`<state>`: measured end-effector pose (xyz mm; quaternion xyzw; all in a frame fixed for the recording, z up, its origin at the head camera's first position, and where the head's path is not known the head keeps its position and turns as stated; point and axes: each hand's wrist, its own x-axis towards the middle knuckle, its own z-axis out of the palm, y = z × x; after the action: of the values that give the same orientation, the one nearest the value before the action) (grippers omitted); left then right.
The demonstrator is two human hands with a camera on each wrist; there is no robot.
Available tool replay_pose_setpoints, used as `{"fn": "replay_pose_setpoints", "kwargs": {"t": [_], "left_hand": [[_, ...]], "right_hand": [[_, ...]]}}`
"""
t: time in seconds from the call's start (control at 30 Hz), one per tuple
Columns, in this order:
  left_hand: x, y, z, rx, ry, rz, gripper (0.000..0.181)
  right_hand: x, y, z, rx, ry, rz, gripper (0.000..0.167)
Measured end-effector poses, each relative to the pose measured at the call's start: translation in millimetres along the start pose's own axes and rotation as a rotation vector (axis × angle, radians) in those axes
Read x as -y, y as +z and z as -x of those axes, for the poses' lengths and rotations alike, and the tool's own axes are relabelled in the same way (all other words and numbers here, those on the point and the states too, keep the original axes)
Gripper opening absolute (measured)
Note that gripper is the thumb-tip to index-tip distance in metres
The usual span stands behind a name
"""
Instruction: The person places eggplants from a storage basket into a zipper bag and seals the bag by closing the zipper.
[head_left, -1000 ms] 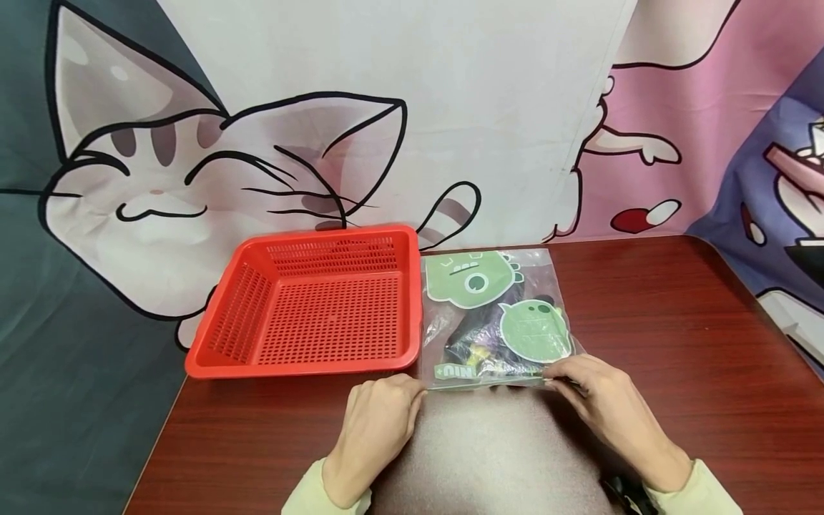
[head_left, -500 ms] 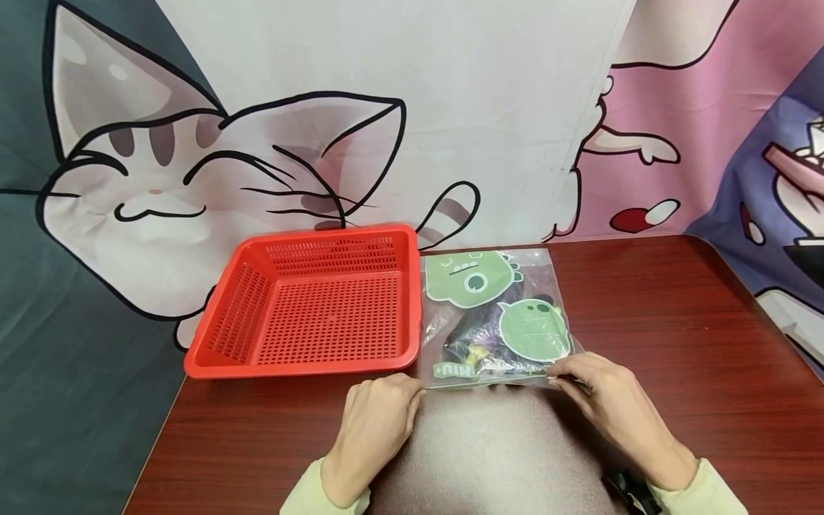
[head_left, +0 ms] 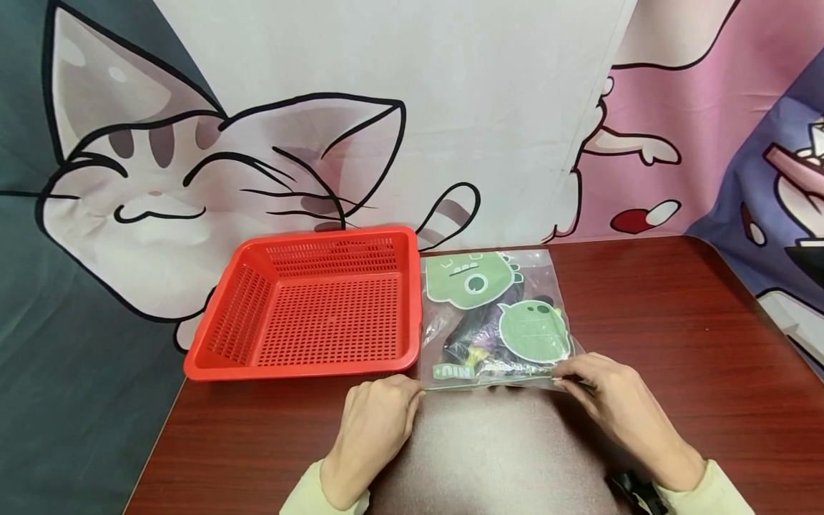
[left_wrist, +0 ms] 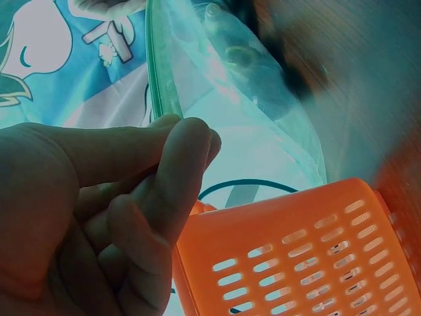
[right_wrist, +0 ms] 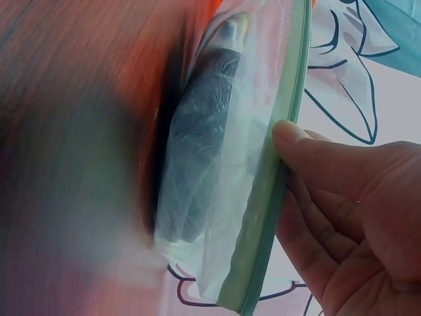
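Observation:
A clear zip-lock bag (head_left: 496,318) with green cartoon prints lies flat on the table, its zip edge toward me. Dark, purple and yellow contents show through the plastic; their kind I cannot tell. My left hand (head_left: 380,418) pinches the near left corner, and in the left wrist view thumb and forefinger meet at the end of the green zip strip (left_wrist: 158,72). Near the right end, my right hand (head_left: 614,404) pinches the same edge. The right wrist view has the thumb pressed on the zip strip (right_wrist: 263,197), with part of the strip extending past the fingers.
A red perforated plastic basket (head_left: 302,370) stands directly left of the bag, with nothing in it. The reddish-brown wooden table (head_left: 676,315) extends to the right. Behind it hangs a cartoon-cat cloth (head_left: 515,107). A small black object (head_left: 636,492) is by the right wrist.
My right hand has slid slightly to the right along the zip edge, still pinching it. The left hand, the bag and the basket stay practically in place.

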<state>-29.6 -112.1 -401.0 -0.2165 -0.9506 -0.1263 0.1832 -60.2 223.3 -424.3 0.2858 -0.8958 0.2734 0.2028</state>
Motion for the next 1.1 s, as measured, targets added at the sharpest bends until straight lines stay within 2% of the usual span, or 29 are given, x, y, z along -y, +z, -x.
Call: {"fn": "replay_pose_setpoints", "kwargs": {"t": [0.67, 1.1], "left_hand": [[0.9, -1.2, 1.4, -0.014, -0.002, 0.012, 0.004], [1.1, -1.1, 0.8, 0.004, -0.006, 0.013, 0.004]], "right_hand": [[-6, -6, -0.5, 0.013, -0.009, -0.007, 0.037], [-12, -12, 0.3, 0.031, -0.014, 0.006, 0.036]]}}
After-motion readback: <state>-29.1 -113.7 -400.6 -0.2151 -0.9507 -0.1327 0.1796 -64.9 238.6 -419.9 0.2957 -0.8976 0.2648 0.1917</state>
